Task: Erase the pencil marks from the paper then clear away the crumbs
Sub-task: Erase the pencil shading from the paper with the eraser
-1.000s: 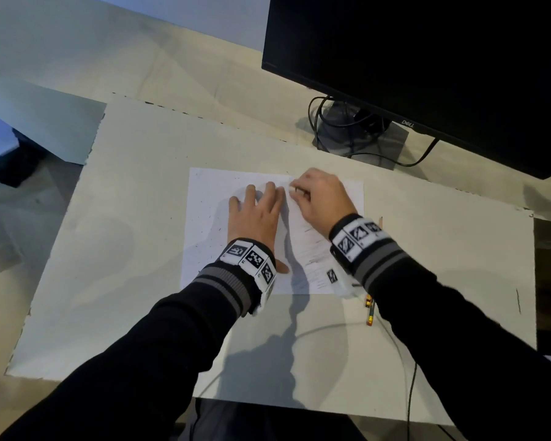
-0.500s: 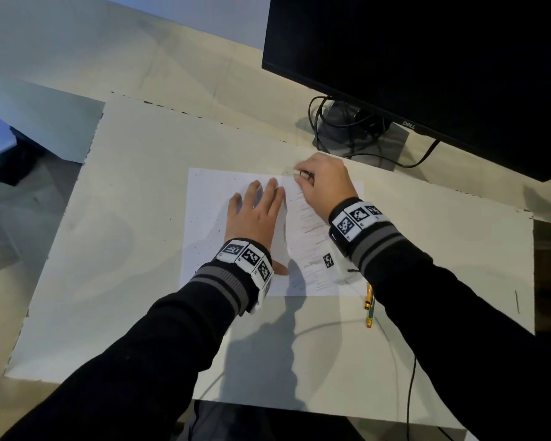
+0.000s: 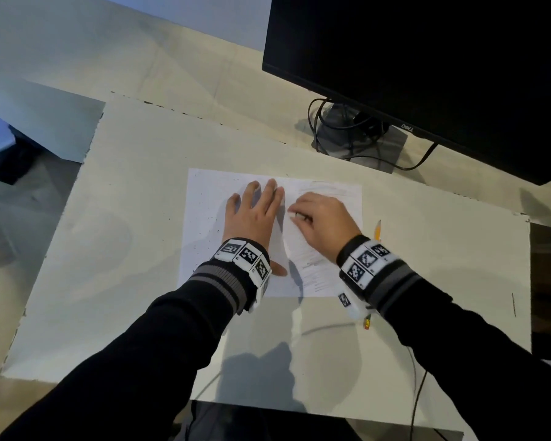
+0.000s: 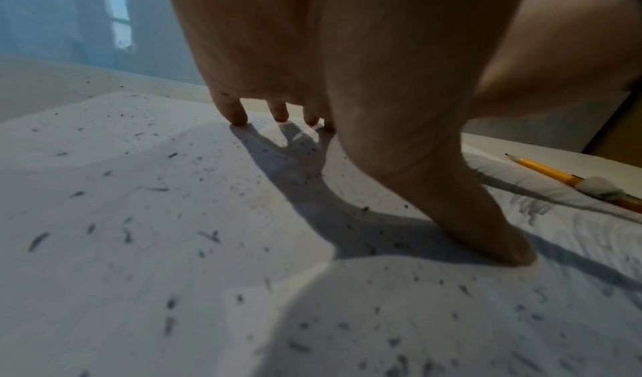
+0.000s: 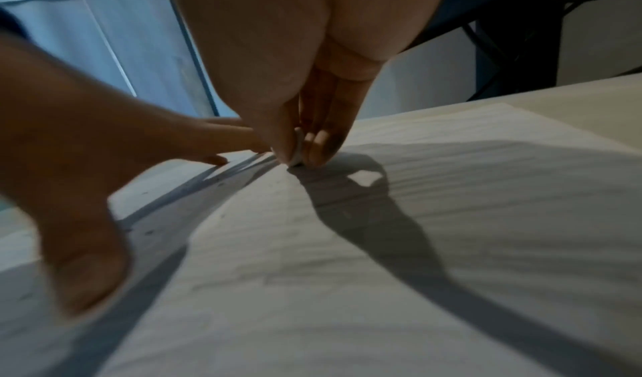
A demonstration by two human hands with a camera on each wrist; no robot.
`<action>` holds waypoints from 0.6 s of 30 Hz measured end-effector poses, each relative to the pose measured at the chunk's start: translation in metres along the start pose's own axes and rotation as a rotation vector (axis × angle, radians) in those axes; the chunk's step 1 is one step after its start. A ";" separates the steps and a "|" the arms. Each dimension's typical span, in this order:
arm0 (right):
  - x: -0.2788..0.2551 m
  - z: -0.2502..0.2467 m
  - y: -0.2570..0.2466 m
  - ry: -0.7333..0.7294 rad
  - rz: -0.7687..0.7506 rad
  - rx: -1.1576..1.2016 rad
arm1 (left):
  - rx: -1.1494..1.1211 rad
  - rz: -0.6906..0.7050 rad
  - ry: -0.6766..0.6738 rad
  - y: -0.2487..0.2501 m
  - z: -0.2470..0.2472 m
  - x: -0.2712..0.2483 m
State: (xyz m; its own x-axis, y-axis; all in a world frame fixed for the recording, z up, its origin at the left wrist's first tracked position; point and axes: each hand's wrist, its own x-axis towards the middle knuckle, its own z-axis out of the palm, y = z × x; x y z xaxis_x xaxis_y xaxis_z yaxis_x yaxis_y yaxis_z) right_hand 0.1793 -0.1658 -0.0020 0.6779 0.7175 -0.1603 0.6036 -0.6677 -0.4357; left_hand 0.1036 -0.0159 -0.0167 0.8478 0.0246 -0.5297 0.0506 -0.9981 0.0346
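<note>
A white sheet of paper [image 3: 204, 224] lies on a pale board, with faint pencil lines on its right half. My left hand [image 3: 255, 214] lies flat on the sheet, fingers straight, pressing it down. My right hand [image 3: 318, 218] pinches a small white eraser [image 5: 297, 149] between thumb and fingers, its tip on the paper just right of the left fingertips. Dark eraser crumbs [image 4: 166, 218] lie scattered over the left half of the sheet. In the head view the eraser is almost hidden by the fingers.
A yellow pencil [image 3: 377, 230] lies just off the paper's right edge, partly under my right wrist. A black monitor [image 3: 427, 74] with its stand and cables [image 3: 347, 135] stands behind. The pale board [image 3: 124, 249] extends left and toward me.
My right hand has pulled the eraser back toward me from the paper's top edge to beside the left fingertips. The left hand stays flat on the sheet.
</note>
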 end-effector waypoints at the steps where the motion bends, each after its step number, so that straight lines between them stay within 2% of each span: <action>1: -0.001 -0.001 0.000 -0.026 -0.014 0.004 | -0.003 0.001 0.001 0.000 0.001 0.000; 3: 0.013 -0.007 0.002 -0.028 -0.005 -0.013 | -0.013 0.009 0.001 0.000 0.000 -0.002; 7: 0.031 -0.007 0.004 0.057 0.020 0.001 | -0.021 0.005 0.001 -0.001 -0.001 -0.001; 11: 0.001 0.000 -0.005 -0.049 -0.003 0.028 | -0.030 0.007 0.022 -0.001 0.003 0.000; 13: 0.008 -0.003 -0.004 -0.063 0.005 0.020 | -0.038 0.015 0.026 -0.001 0.003 0.000; 18: 0.037 -0.006 0.007 0.114 0.076 0.013 | -0.036 0.006 0.019 -0.001 0.002 0.001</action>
State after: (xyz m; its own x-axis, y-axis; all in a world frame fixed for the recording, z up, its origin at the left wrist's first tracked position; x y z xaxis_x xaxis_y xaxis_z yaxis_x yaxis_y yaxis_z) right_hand 0.2112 -0.1452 -0.0057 0.7652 0.6372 -0.0921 0.5438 -0.7162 -0.4374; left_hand 0.1028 -0.0147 -0.0190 0.8579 0.0199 -0.5133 0.0640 -0.9956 0.0683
